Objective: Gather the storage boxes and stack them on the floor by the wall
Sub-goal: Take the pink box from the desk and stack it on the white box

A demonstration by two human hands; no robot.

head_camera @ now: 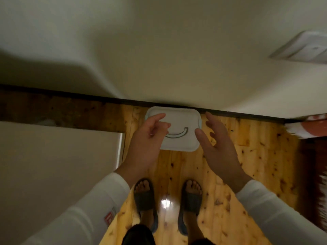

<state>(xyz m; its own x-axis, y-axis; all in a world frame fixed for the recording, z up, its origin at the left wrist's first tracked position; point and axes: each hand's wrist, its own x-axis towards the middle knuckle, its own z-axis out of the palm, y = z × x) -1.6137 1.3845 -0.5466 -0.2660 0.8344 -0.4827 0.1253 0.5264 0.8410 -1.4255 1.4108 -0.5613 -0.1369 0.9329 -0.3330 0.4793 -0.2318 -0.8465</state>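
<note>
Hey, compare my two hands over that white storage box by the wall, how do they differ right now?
The left hand overlaps the white storage box lid, its fingers curled loosely; the right hand is beside the box's right edge, mostly over the wooden floor, fingers straighter and spread. The left shows its back; the right shows its thumb side. Both are empty, grip nothing, and have white sleeves.

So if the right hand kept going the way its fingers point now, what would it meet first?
Probably the dark baseboard where wall meets floor. The right hand is open beside the right edge of the white storage box, fingers aimed past its far corner. Depth is unclear, so it might graze that edge.
</note>
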